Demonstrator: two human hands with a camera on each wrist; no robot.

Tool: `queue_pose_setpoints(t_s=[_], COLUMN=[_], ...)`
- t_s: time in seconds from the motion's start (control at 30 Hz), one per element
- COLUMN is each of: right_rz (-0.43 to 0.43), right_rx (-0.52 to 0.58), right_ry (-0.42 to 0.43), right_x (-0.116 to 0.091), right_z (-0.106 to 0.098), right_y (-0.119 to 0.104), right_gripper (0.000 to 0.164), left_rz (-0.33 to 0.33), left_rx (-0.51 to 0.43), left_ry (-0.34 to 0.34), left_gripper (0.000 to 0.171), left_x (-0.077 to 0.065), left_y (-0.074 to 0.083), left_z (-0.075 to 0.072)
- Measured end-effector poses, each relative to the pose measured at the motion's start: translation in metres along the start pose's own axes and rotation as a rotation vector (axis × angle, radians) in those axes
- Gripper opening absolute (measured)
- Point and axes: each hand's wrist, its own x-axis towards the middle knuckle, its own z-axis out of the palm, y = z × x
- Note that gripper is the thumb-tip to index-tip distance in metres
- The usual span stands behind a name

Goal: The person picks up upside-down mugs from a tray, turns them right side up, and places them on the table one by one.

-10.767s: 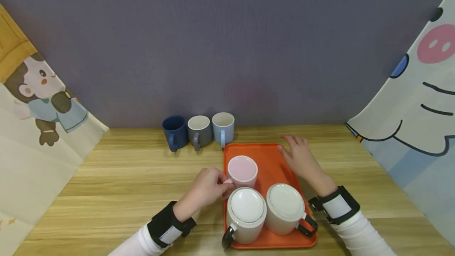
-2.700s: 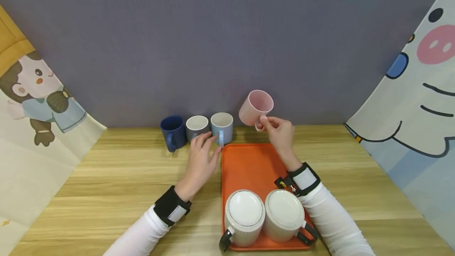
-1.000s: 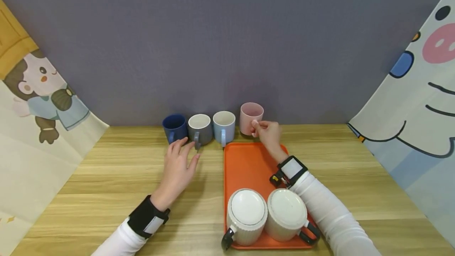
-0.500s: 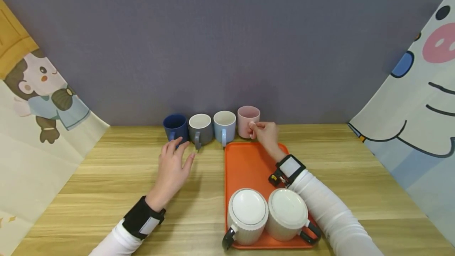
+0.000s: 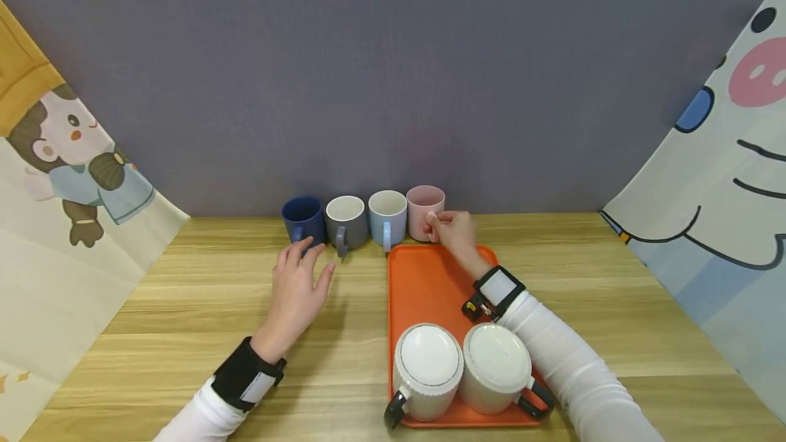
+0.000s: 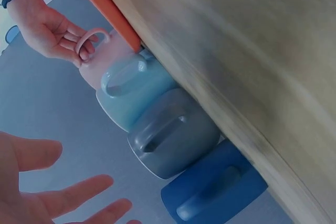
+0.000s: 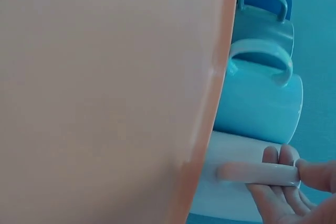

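Observation:
A pink mug [image 5: 421,215] stands upright at the right end of a row of mugs by the back wall. My right hand [image 5: 455,232] pinches its handle [image 7: 260,173] between thumb and fingers. Left of it, close by, is a light blue mug [image 5: 388,213], then a grey mug [image 5: 351,227] and a dark blue mug [image 5: 309,218]. My left hand [image 5: 297,292] hovers over the table in front of the dark blue mug, fingers spread and holding nothing. In the left wrist view, that hand's fingers [image 6: 79,195] are apart from every mug.
An orange tray [image 5: 424,278] lies in front of the pink and light blue mugs. On its near end two large whitish mugs with black handles, the left one [image 5: 428,374] and the right one [image 5: 496,367], stand upside down. Behind the row rises a grey wall [image 5: 393,87].
The pink mug was upside down on the tray, then was lifted upright and set at the row's end. Lately it slid left to the light blue mug. My left hand drew back leftward.

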Motion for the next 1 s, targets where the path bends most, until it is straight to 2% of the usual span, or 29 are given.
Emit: queue_pose_setpoints(t_s=[0.2,0.5,0.77,1.0], right_rz=[0.038,-0.009,0.014,-0.022], right_rx=[-0.008,-0.131,-0.133,-0.184], right_ry=[-0.046,-0.05,-0.063,-0.084], right_x=[-0.0027,-0.0044,-0.0035,-0.0023], right_z=[-0.0022,-0.0073,-0.0062,-0.0063], right_y=[-0.0014,-0.0003,0.0016,0.0006], right_gripper=[0.027,0.028,0.029,0.027], left_rz=[-0.026,-0.04,-0.035,-0.037], left_rx=[0.019,0.025,0.021,0.02], left_ry=[-0.01,-0.032,-0.029,-0.032], left_gripper=[0.04,0.04,0.04,0.04], left_x=[-0.0005,0.0007,0.0013,0.0024], left_y=[0.0018,0.0025,0.002,0.001], left_z=[-0.0028,-0.0029,-0.0015,-0.0011])
